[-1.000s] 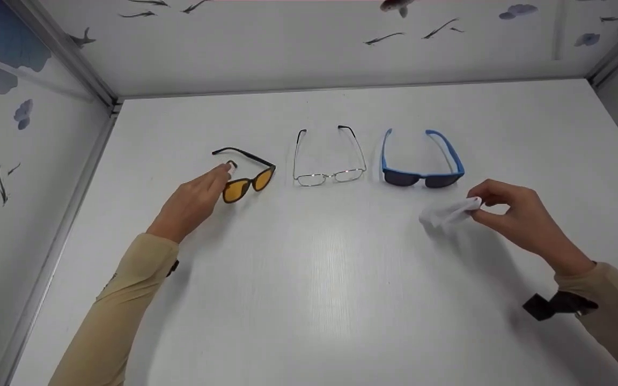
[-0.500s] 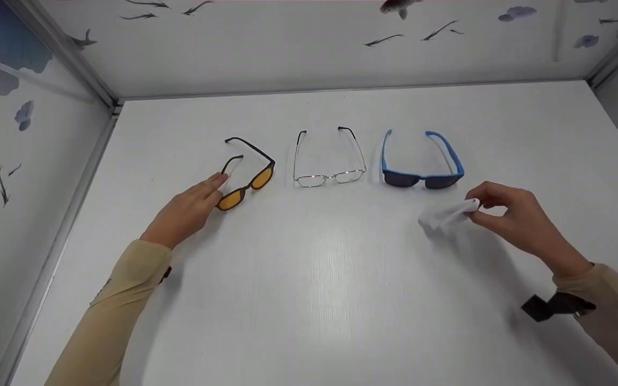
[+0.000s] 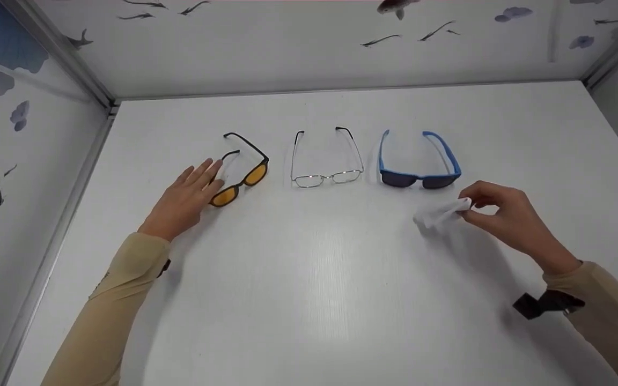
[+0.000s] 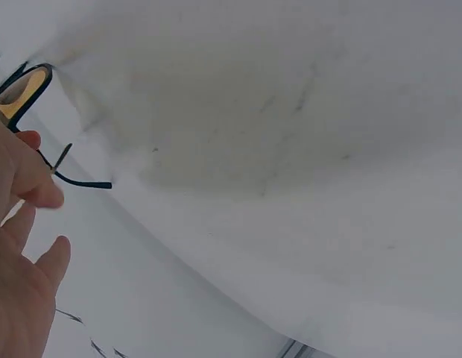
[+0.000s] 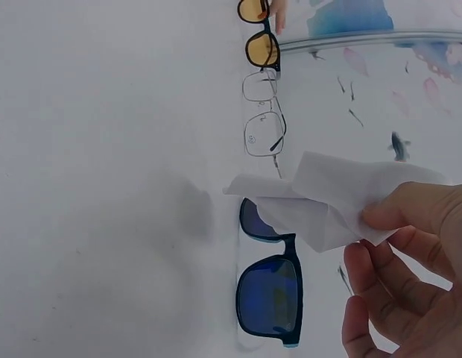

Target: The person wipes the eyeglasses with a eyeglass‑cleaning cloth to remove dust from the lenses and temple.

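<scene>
Yellow-lensed glasses with a black frame lie on the table at the left, arms unfolded toward the back. Over their left end is my left hand, its fingers extended and spread, hiding part of the near arm and hinge. The left wrist view catches the hand beside one yellow lens. At the right, my right hand pinches a thin white cloth between thumb and fingers. The cloth hangs in front of blue-framed sunglasses and partly covers one dark lens in the right wrist view.
Thin metal-rimmed eyeglasses lie unfolded between the other two pairs. The white table is bounded by a back wall and a left wall, both printed with fish and plants.
The yellow-lensed glasses have turned and settled on the table, their far arm swinging backward. My left fingers have straightened and spread. The right hand keeps its pinch on the cloth, nearly still.
</scene>
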The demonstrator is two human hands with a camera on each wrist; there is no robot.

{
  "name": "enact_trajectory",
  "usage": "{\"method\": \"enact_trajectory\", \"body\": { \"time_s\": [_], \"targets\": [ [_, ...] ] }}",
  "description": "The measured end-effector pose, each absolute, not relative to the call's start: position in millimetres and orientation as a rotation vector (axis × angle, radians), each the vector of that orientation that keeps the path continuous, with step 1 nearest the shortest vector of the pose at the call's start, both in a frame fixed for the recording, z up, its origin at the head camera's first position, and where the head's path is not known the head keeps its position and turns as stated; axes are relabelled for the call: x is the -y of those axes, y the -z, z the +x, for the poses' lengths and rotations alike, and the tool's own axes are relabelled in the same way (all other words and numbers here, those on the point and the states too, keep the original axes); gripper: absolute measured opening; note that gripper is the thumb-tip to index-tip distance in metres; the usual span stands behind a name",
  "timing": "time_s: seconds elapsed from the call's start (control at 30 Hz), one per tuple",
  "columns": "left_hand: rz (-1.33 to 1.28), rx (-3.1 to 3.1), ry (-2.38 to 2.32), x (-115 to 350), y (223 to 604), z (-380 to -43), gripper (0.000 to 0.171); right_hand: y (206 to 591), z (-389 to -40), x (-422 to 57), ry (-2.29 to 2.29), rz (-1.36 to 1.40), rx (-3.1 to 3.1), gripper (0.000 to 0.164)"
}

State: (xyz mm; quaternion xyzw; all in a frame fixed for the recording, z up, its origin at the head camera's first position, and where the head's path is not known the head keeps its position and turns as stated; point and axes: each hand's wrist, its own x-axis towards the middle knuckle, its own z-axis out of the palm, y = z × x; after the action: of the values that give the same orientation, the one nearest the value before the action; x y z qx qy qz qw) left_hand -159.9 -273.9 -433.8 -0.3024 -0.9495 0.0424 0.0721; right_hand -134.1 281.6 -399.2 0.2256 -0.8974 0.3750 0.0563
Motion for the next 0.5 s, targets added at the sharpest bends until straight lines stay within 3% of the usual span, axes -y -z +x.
{"method": "enact_trajectory", "body": {
  "time_s": [0.1, 0.33, 0.5],
  "targets": [
    [-0.894, 2.790, -0.184, 264.7, 426.4, -160.1, 0.048, 400.8, -136.2, -277.7, -1.183, 0.688, 2.720, 0.022],
    [-0.887, 2.584, -0.191, 211.8, 416.1, -166.9, 0.036, 398.9, -139.6, -265.0, -1.259, 0.659, 2.729, 0.016],
    [-0.956, 2.679, -0.230, 169.3, 416.4, -165.6, 0.037, 395.1, -140.1, -256.2, -1.319, 0.643, 2.730, 0.013]
  ]
}}
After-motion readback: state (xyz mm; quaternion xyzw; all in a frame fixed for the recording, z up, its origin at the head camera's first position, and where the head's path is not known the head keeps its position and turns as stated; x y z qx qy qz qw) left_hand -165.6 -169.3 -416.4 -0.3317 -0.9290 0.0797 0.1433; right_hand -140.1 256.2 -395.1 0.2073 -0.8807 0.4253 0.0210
